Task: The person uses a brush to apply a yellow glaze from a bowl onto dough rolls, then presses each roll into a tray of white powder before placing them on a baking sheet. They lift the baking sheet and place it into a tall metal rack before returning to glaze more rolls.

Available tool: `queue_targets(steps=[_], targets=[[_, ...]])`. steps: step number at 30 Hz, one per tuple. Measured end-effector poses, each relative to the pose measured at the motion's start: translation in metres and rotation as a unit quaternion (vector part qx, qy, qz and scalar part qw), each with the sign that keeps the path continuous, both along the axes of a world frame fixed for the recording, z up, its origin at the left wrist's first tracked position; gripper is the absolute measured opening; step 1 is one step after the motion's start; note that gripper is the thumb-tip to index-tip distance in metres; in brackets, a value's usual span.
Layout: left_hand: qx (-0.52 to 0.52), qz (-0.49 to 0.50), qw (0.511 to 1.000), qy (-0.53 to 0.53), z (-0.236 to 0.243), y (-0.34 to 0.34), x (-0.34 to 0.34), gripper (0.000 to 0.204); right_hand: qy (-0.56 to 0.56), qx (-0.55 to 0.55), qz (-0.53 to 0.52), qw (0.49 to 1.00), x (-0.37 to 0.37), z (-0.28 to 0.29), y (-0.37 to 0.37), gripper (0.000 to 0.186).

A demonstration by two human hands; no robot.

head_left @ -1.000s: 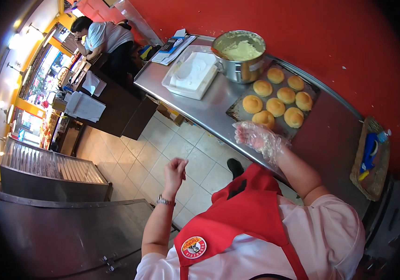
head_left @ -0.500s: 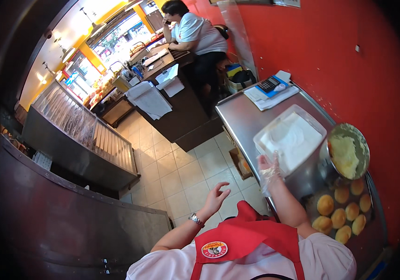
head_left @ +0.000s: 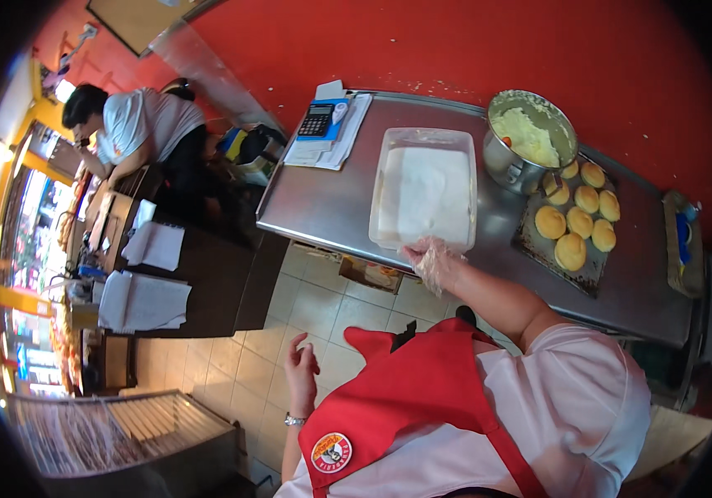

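Note:
My right hand (head_left: 435, 261), in a clear plastic glove, is at the near rim of a translucent plastic container (head_left: 379, 192), its fingers closed on the edge. White powder or fine grains (head_left: 427, 189) fill the container's bottom. My left hand (head_left: 301, 369) is bare, with a watch at the wrist, and hangs over the floor with its fingers apart, holding nothing. Behind the container to the right stands a steel mixing bowl (head_left: 515, 172) with pale yellow cream (head_left: 528, 135). Several round golden buns (head_left: 579, 222) lie on a dark tray (head_left: 557, 264) beside it.
On the steel table (head_left: 322, 203), a calculator (head_left: 316, 120) rests on papers at the far left. A basket (head_left: 681, 257) sits at its right end. Another person (head_left: 144, 124) leans on a dark counter (head_left: 215, 286) at left. A rack (head_left: 148, 432) stands at lower left.
My view has turned to the right, so the table now lies ahead. My right hand stays at the container, now at its near rim. My left hand remains away from the table.

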State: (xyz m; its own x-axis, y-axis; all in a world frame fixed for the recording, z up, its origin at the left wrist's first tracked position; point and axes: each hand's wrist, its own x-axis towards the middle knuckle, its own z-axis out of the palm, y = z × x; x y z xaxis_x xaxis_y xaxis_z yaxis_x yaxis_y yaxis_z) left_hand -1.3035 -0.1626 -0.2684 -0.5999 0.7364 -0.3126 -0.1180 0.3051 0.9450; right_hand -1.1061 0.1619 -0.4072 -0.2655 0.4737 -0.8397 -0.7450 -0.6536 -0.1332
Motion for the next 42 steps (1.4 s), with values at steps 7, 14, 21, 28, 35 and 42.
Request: queue_targets(steps=[7, 14, 21, 28, 35, 42], targets=[[0.006, -0.098, 0.994, 0.048, 0.013, 0.029, -0.054, 0.027, 0.016, 0.189, 0.014, 0.982, -0.015, 0.019, -0.016, 0.031], [0.070, -0.265, 0.959, 0.067, 0.023, 0.115, -0.024, 0.032, 0.088, 0.147, 0.009, 0.985, -0.014, 0.031, -0.027, 0.034], [0.206, -0.421, 0.854, 0.227, 0.080, 0.231, 0.061, 0.044, 0.115, 0.435, 0.289, 0.845, 0.119, 0.146, -0.057, 0.045], [0.383, -0.489, 0.609, 0.493, 0.117, 0.376, 0.174, 0.041, -0.143, 0.470, 0.040, 0.870, 0.345, 0.199, -0.016, 0.033], [0.342, -0.583, 0.506, 0.536, 0.096, 0.496, 0.246, 0.032, -0.412, 0.396, -0.027, 0.820, 0.455, 0.127, 0.130, 0.024], [0.296, -0.665, 0.503, 0.466, 0.097, 0.550, 0.275, 0.020, -0.596, 0.304, 0.267, 0.694, 0.462, 0.016, 0.275, 0.023]])
